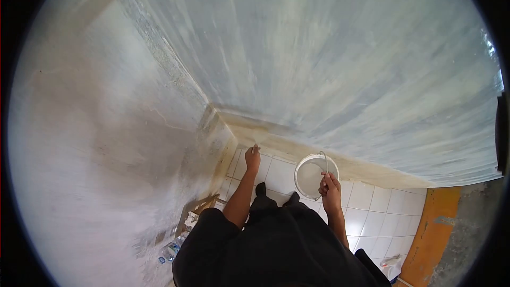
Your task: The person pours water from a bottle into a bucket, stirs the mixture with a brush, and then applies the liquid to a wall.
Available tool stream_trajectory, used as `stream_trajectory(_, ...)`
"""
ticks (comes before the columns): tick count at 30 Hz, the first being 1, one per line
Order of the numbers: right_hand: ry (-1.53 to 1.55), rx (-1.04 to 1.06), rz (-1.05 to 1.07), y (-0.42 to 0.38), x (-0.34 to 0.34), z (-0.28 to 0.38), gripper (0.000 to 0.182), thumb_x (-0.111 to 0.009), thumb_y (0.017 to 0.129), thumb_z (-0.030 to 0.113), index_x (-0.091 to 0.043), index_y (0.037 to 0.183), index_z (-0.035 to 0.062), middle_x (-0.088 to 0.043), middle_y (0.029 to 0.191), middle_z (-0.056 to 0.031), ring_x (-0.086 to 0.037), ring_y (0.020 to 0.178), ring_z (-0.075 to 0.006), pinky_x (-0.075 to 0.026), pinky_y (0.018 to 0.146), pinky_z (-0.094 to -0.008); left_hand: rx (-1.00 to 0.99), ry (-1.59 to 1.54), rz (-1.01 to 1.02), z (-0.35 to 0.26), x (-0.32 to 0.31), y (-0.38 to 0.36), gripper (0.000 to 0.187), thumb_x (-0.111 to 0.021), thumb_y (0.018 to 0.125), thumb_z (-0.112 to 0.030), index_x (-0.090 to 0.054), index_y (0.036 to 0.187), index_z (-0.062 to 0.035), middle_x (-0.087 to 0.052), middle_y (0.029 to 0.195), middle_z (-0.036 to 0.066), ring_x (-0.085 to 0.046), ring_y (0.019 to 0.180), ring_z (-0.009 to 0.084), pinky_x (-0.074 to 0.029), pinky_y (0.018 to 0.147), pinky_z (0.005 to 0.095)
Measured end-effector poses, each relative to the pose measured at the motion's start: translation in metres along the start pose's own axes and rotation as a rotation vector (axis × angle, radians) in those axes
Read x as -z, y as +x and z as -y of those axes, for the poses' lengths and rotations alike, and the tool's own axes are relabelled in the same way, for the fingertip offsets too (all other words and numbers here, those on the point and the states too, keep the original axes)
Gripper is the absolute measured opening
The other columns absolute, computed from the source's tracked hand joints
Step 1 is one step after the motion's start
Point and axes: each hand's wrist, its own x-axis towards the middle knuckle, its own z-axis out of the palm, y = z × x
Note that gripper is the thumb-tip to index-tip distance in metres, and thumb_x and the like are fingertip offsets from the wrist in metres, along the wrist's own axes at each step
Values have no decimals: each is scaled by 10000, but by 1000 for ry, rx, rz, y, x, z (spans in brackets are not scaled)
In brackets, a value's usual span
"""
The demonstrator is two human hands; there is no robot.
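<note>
My right hand (330, 186) is closed round the thin wire handle (325, 160) of a white bucket (298, 176). Pale, whitish contents (311, 178) show inside it. My left hand (253, 157) reaches low towards the base of the wall, near the corner, with its fingers closed. Just beyond the fingertips a pale shape blends into the wall, so what the hand holds is too small and faint to name.
A streaky grey-white wall (319, 48) rises ahead and meets the left wall (95, 127) at a rough corner. White floor tiles (366, 210) lie below. Plastic bottles (171, 250) and a wooden piece (204, 204) stand at lower left; an orange-painted strip (433, 228) runs at right.
</note>
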Motion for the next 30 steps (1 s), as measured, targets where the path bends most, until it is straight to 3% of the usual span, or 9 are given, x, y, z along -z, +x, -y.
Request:
stream_trajectory(5,-72,-8,-11,-1,-2,2,196,-490,1033,199,-585,1076,34,-417,720,49,-331,579,-49,-292,538,-214,-221,73,-63,-131,9,-27,422,-507,999,-299,-683,939,80,-575,644,69,-548,629,150,-439,618,323)
stream_trajectory(8,-120,-2,-34,-6,-12,1,201,-499,1030,201,-591,1063,26,-430,716,48,-351,594,-63,-328,600,-218,-125,-149,-15,-190,30,-66,425,-496,1013,-318,-657,949,70,-564,671,62,-521,648,135,-430,628,311)
stream_trajectory(11,-182,-15,-48,-4,-19,-1,216,-516,1024,214,-593,1048,14,-444,691,43,-393,609,-75,-412,770,-251,-184,-389,41,-197,40,-82,414,-492,1025,-333,-623,974,56,-555,713,55,-491,661,115,-414,622,300)
stream_trajectory(14,-171,-20,-51,-6,-23,2,223,-520,1022,224,-593,1055,16,-449,682,41,-428,615,-84,-438,901,-302,-230,-275,100,-191,28,-70,389,-492,1030,-335,-605,1005,36,-581,759,55,-515,693,125,-434,652,302)
stream_trajectory(17,-198,-8,-60,-9,-32,6,224,-519,1023,227,-592,1056,18,-454,679,37,-453,617,-91,-443,959,-326,-336,-184,76,-107,-14,-37,352,-499,1028,-315,-617,1004,17,-633,822,85,-574,739,179,-463,701,320)
stream_trajectory(20,-234,15,-56,-11,-31,2,225,-512,1027,228,-590,1063,21,-456,687,35,-469,624,-89,-450,974,-341,-292,-85,-17,-53,-37,-33,330,-507,1017,-292,-638,975,8,-670,839,129,-625,768,261,-486,743,358)
stream_trajectory(24,-189,-19,-48,-11,-28,14,225,-500,1036,229,-587,1062,24,-455,705,36,-469,632,-81,-476,907,-342,-117,40,-90,-2,-60,-35,369,-514,1006,-283,-662,915,43,-623,727,130,-602,748,261,-476,761,367)
stream_trajectory(27,-144,-69,-54,-5,-26,10,224,-497,1039,233,-586,1058,28,-454,711,35,-468,637,-78,-482,856,-335,-25,70,-83,-10,-50,-30,388,-518,992,-289,-668,880,51,-630,733,154,-613,742,284,-477,733,384)
stream_trajectory(30,-137,-94,-60,-2,-19,12,225,-499,1039,237,-584,1055,29,-455,713,34,-469,642,-80,-475,815,-323,-26,10,-47,-94,-36,-43,409,-506,982,-306,-661,858,51,-678,812,211,-649,793,347,-485,749,425)
